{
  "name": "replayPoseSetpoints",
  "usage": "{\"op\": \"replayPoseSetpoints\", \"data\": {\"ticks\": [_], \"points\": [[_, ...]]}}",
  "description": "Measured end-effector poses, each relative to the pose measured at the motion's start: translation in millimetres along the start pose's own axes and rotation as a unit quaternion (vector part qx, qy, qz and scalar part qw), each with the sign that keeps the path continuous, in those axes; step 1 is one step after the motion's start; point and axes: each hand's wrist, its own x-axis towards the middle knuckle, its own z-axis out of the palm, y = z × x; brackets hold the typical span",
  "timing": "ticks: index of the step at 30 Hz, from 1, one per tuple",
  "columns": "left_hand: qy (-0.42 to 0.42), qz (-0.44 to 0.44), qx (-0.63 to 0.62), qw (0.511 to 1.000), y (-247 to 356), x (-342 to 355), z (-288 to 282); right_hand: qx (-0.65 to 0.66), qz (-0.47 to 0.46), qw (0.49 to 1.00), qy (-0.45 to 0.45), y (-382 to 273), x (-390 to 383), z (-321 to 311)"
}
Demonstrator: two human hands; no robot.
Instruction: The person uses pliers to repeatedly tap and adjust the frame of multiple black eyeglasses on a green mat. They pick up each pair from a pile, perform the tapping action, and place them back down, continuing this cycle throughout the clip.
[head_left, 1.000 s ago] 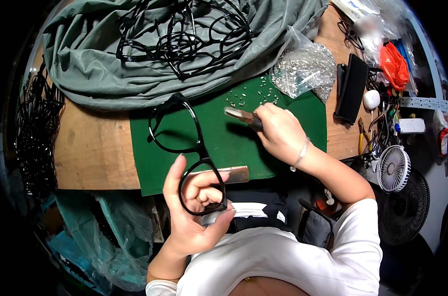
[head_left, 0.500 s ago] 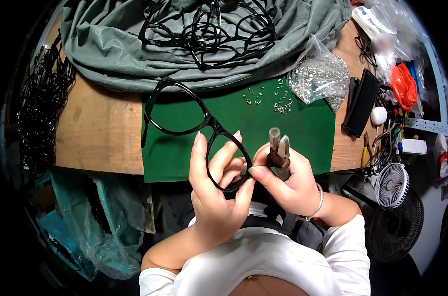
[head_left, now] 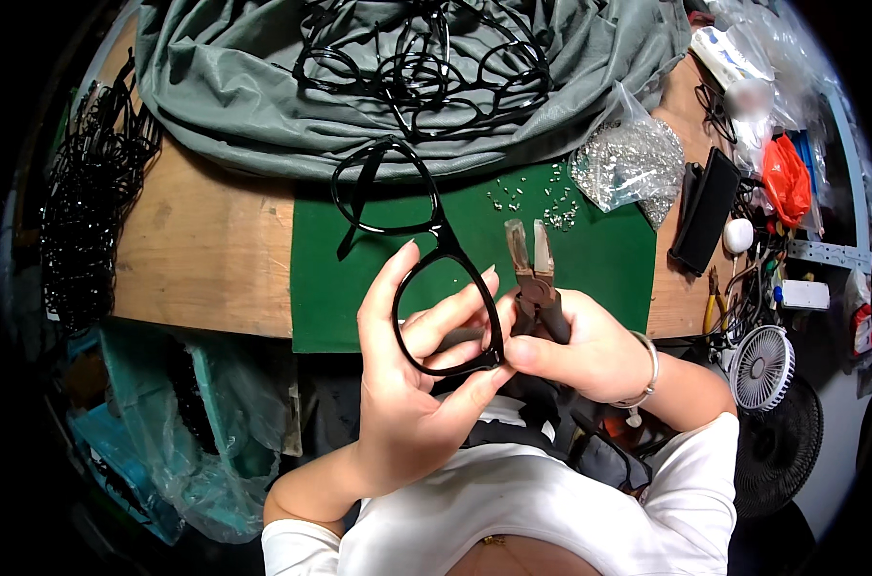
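Observation:
A glossy black eyeglass frame (head_left: 439,233) stands at a slant over the green mat, its rims holding no visible tint. My left hand (head_left: 412,384) is closed on its nearer rim, fingers behind and thumb at the lower corner. My right hand (head_left: 575,350) is wrapped round a pair of pliers (head_left: 535,283), whose two pale-tipped jaws point away from me and stand slightly apart. The right thumb tip meets the frame's lower right corner, beside the left thumb. Whether a tiny part sits between those fingertips is hidden.
The green mat (head_left: 590,298) bears scattered small metal bits (head_left: 561,209) near a clear bag of them (head_left: 628,158). More black frames (head_left: 426,82) lie on grey cloth (head_left: 234,125). Black temple pieces (head_left: 90,211) heap at left. At right are a black case (head_left: 705,211) and a white fan (head_left: 763,368).
The eyeglass frame has turned more upright and shifted right. The pliers have swung into fuller view, with their jaws now spread apart. The whole view has shifted slightly.

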Motion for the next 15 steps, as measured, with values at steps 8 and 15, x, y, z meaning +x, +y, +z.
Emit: {"op": "replayPoseSetpoints", "data": {"ticks": [8, 15], "points": [[-0.058, -0.049, -0.067, 0.995, 16, -6, -18, -0.355, 0.072, 0.926, -0.108, -16, -19, -8], [-0.067, -0.066, -0.054, 0.994, 14, -5, -15, -0.452, 0.084, 0.874, -0.157, -23, -8, -9]]}}
